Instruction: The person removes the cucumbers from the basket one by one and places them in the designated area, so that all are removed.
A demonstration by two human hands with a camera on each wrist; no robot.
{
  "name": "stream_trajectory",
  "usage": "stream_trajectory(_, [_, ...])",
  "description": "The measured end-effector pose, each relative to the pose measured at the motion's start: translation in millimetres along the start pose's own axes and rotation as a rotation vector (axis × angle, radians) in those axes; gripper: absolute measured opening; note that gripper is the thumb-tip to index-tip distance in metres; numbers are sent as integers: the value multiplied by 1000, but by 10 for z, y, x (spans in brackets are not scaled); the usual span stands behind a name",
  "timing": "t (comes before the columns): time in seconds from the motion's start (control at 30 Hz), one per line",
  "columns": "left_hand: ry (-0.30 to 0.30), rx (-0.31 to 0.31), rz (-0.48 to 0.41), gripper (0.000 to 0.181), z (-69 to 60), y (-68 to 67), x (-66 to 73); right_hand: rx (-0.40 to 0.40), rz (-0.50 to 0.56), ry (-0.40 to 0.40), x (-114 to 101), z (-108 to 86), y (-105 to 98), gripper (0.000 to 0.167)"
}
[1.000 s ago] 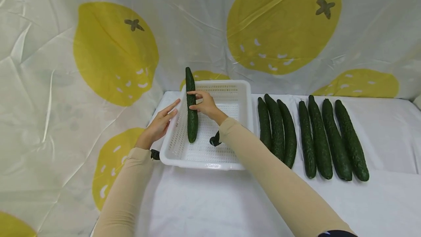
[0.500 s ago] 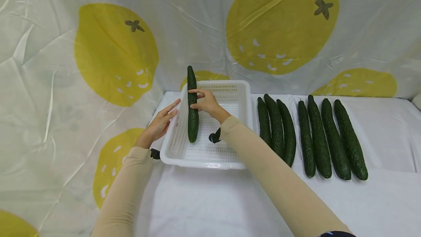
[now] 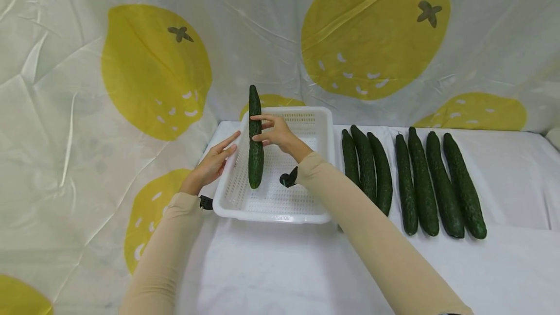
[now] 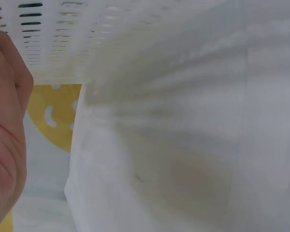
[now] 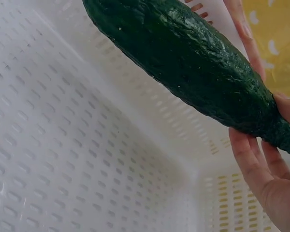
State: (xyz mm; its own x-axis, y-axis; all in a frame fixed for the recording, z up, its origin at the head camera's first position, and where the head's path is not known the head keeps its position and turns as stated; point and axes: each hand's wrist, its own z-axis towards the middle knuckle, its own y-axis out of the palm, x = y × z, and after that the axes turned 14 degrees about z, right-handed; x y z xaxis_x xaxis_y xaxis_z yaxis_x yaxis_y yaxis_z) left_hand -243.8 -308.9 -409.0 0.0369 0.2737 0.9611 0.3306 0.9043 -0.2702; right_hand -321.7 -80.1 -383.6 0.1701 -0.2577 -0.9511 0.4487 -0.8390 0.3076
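Observation:
My right hand [image 3: 277, 134] pinches a long dark green cucumber [image 3: 255, 164] around its upper half. In the head view the cucumber stands lengthwise above the left part of a white perforated plastic basket [image 3: 273, 218], its far end reaching past the back rim. The right wrist view shows the cucumber [image 5: 183, 63] held over the basket floor [image 5: 63, 130], thumb on one side and fingers on the other. My left hand [image 3: 212, 164] rests against the outside of the basket's left side with its fingers fairly straight. In the left wrist view only part of that hand [image 4: 7, 125] shows.
Several cucumbers [image 3: 437, 183] lie side by side on the white cloth [image 3: 280, 271] to the right of the basket, in two groups. My right forearm [image 3: 376, 237] partly hides the nearer group. A lemon-print sheet [image 3: 253, 38] hangs behind the table.
The cucumber in my right hand has risen very slightly. My left hand has stayed at the basket's left side, and the other cucumbers lie as before.

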Motion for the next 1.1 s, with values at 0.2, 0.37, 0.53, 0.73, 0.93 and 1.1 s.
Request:
stream_trajectory(0.2, [-14, -6, -4, 54, -4, 0, -17, 8, -33, 10, -91, -42, -7, 60])
stream_trajectory(0.37, [-3, 7, -10, 54, -23, -5, -17, 12, -28, 14, -260, -85, 51, 61])
stream_trajectory(0.53, [-24, 16, -4, 54, -20, -1, 6, -6, 3, 17, -425, -163, 101, 62])
stream_trajectory(0.73, [-32, 17, -8, 55, -24, 3, -9, -12, 19, 22, -545, -272, 141, 62])
stream_trajectory(0.93, [-17, 0, -25, 56, -18, 12, -5, -36, 23, 32, -654, -404, 161, 62])
stream_trajectory(1.1, [-13, -5, -32, 55, 4, 25, 4, -50, -1, 21, -747, -559, 111, 61])
